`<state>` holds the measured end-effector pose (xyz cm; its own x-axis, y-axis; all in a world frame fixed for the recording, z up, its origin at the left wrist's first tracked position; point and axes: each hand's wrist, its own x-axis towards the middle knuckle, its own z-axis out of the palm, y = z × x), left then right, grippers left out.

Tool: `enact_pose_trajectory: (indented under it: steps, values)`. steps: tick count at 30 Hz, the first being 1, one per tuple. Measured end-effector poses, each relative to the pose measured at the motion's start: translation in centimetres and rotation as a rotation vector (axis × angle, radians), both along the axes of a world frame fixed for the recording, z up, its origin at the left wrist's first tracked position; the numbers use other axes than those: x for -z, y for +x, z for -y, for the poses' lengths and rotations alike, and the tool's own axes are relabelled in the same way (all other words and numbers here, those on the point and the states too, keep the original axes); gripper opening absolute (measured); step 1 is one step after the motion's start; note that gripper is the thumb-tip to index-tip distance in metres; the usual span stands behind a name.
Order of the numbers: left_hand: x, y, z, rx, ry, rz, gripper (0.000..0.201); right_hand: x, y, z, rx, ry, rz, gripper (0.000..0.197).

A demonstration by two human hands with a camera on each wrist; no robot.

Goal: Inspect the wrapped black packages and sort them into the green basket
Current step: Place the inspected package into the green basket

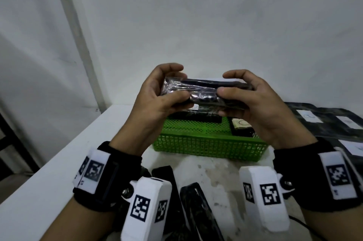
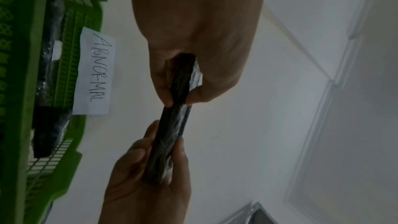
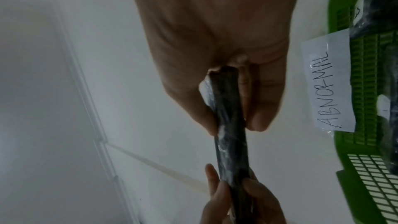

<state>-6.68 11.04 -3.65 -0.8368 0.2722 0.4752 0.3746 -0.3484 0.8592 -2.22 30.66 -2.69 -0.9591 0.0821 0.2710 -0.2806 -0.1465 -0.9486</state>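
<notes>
Both hands hold one wrapped black package (image 1: 204, 93) in the air above the green basket (image 1: 208, 144). My left hand (image 1: 157, 95) grips its left end between thumb and curled fingers. My right hand (image 1: 253, 101) grips the right end the same way. In the left wrist view the package (image 2: 172, 125) shows edge-on between the two hands, and it is edge-on in the right wrist view (image 3: 230, 135) too. Black packages with white labels (image 1: 241, 126) lie inside the basket. A paper tag reading ABNORMAL (image 2: 94, 72) is fixed to the basket's far wall.
More black packages with white labels (image 1: 322, 120) lie on the table to the right of the basket. Other black packages (image 1: 196, 209) lie near the front edge, partly hidden by my wrists. The white table (image 1: 59, 177) ends at the left; a white wall stands behind.
</notes>
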Motion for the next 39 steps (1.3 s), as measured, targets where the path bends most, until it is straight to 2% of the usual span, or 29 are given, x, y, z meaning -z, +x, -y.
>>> enact_pose_trajectory:
  steps: [3,6,9,13,18,21,23,25,33,36,39]
  values:
    - [-0.1,0.4,-0.4,-0.027,-0.019,-0.057,0.047,-0.1,0.1,-0.6,-0.006,0.086,0.06,0.034]
    - [0.1,0.5,-0.7,-0.042,-0.013,0.04,0.054,-0.2,0.2,-0.3,0.087,0.168,-0.038,0.02]
    - [0.0,0.6,-1.1,-0.035,-0.057,0.104,0.043,-0.6,0.6,-0.2,0.194,0.277,-0.148,0.017]
    - [0.2,1.5,-1.9,-0.056,-0.06,0.046,0.034,-0.4,1.5,-1.0,0.279,0.329,-0.234,0.017]
    - [0.5,1.0,-2.3,-0.106,-0.239,-0.077,0.021,0.6,1.2,-2.6,0.32,0.419,-0.141,0.024]
    - [0.2,0.4,-2.9,-0.012,-0.223,-0.043,0.015,0.8,0.9,-3.0,0.325,0.388,-0.133,0.026]
    - [-0.4,0.2,-3.5,0.086,-0.168,0.001,0.007,0.6,0.8,-3.3,0.292,0.27,-0.129,0.02]
    - [-0.7,0.1,-4.2,0.096,-0.174,0.003,0.014,0.4,0.9,-3.6,0.268,0.183,-0.136,0.014]
    - [0.2,-0.4,-4.8,-0.049,-0.15,-0.094,0.01,1.3,0.5,-3.1,0.413,0.303,-0.249,0.016]
    - [0.3,-0.4,-4.3,-0.068,-0.137,-0.027,0.009,1.4,0.5,-2.6,0.448,0.342,-0.292,0.018]
    - [0.3,-0.6,-3.8,-0.002,-0.165,0.096,0.02,1.1,0.8,-2.9,0.432,0.367,-0.352,0.022]
